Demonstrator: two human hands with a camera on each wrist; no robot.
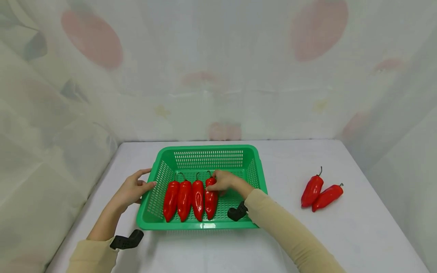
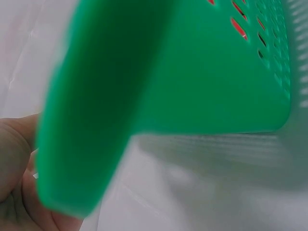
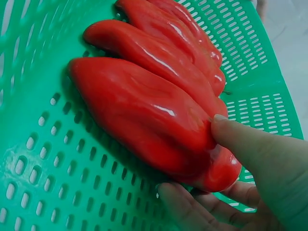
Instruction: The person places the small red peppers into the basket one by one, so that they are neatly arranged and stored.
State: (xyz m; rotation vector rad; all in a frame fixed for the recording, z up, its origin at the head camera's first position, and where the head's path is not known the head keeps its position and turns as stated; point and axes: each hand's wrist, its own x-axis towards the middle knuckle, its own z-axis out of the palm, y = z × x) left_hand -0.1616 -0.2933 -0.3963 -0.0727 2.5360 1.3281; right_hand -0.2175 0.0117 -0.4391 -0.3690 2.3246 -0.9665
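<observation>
A green plastic basket (image 1: 201,226) with slotted walls stands on the white table. Inside it several red peppers lie side by side, stems toward the far wall. My right hand (image 1: 225,181) reaches in and holds the rightmost pepper (image 1: 211,204) near its stem end. In the right wrist view the thumb lies on top of this pepper (image 3: 139,115), with fingers at its side and partly beneath. At the basket's left side, my left hand (image 1: 131,190) grips the rim, thumb over the edge. The left wrist view shows part of that hand (image 2: 19,178) behind the rim.
Two more red peppers, one upright-lying (image 1: 312,191) and one slanted (image 1: 328,197), rest against each other on the table (image 1: 362,227) to the right. A patterned pale curtain (image 1: 218,68) hangs behind the table and along its sides.
</observation>
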